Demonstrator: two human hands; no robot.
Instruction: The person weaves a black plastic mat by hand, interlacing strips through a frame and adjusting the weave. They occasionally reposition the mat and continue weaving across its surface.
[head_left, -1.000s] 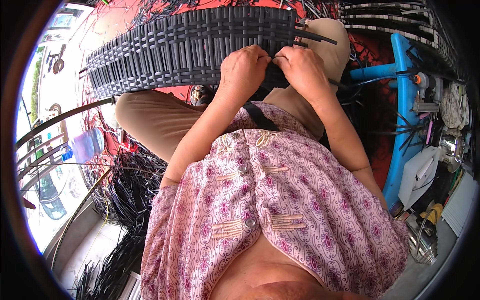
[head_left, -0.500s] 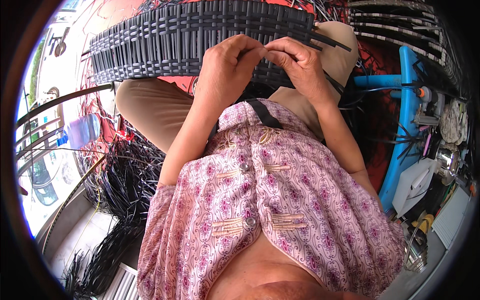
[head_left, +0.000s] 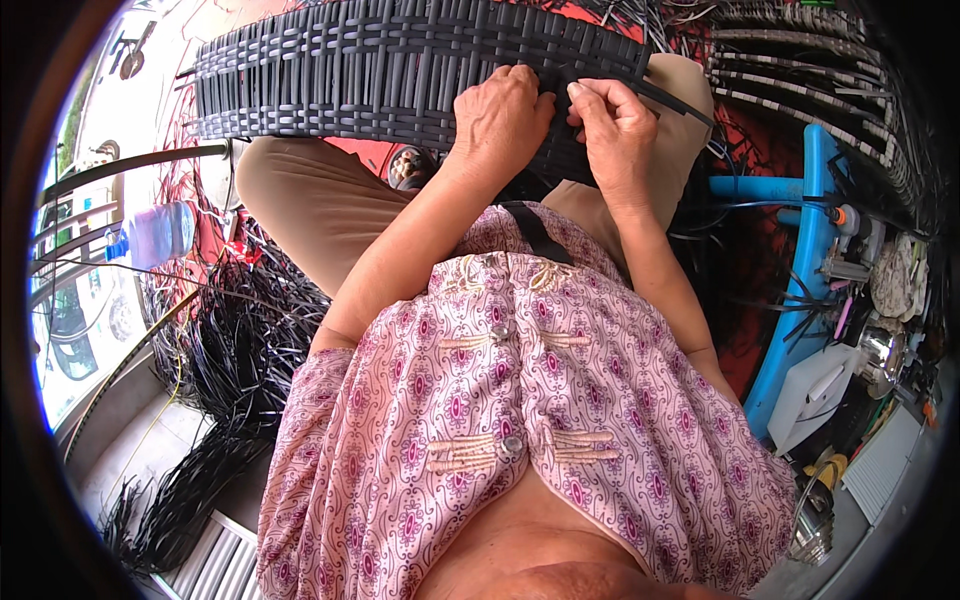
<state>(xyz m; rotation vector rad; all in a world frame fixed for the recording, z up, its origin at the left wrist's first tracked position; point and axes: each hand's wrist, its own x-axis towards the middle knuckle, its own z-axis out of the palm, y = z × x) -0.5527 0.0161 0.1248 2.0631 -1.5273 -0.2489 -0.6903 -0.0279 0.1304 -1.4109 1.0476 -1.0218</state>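
Note:
A curved panel (head_left: 330, 80) woven from dark grey plastic strips lies across my bent knees. My left hand (head_left: 503, 118) rests against the panel's near edge, its fingers curled in; what they hold is hidden. Beside it on the right, my right hand (head_left: 615, 125) pinches thumb against forefinger at a dark strip (head_left: 562, 90) that shows between the two hands. Loose strip ends (head_left: 680, 102) stick out at the panel's right end, over my right knee.
A heap of black strips (head_left: 240, 340) lies at my left, near a clear plastic bottle (head_left: 165, 232). To the right stands a blue frame (head_left: 800, 290), with a metal pot (head_left: 882, 350) and tools beyond it. More woven pieces (head_left: 800, 65) sit at the far right.
My hands, earlier touching at the fingertips, have drawn apart. The left hand has moved right and turned its back upward on the panel. The right has shifted slightly right and down.

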